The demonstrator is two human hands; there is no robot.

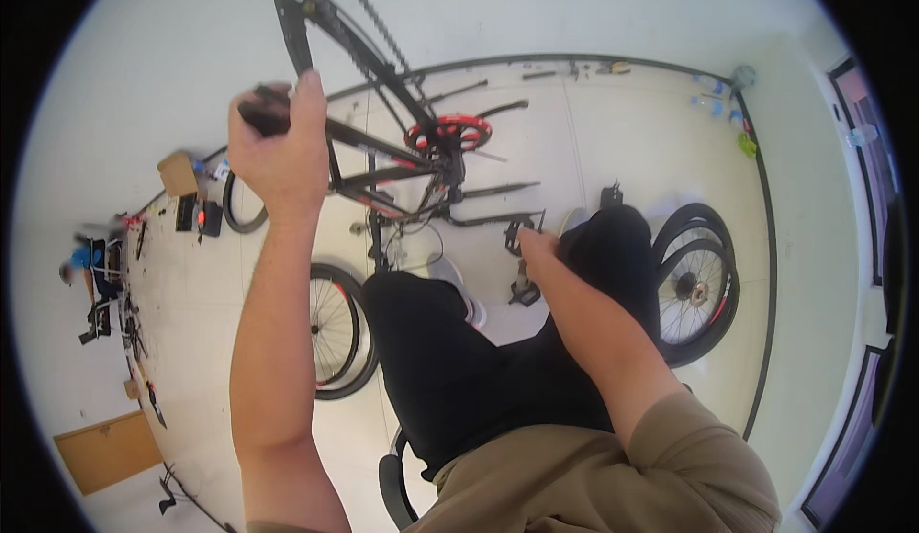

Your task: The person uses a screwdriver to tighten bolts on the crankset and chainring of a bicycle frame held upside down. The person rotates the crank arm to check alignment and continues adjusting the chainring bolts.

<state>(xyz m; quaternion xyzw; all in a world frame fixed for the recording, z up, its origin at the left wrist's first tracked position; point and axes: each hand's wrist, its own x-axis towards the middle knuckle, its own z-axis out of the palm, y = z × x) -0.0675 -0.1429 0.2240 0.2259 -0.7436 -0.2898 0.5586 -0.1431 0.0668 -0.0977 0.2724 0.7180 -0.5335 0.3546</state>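
The left hand (280,145) was raised and closed in a fist around a black part (263,112) of the bicycle frame (383,83), which stood upside down on the pale floor (613,131) in front of the seated person. The right hand (538,248) reached low, its fingers curled about a black pedal (517,231) beside the knee; how tightly it gripped could not be told. One red chainring (448,133) showed at the frame's middle. Three loose wheels lay about: one (335,327) by the left leg, two stacked (697,279) to the right. A brown cardboard box (177,174) sat near the wall, its contents unseen.
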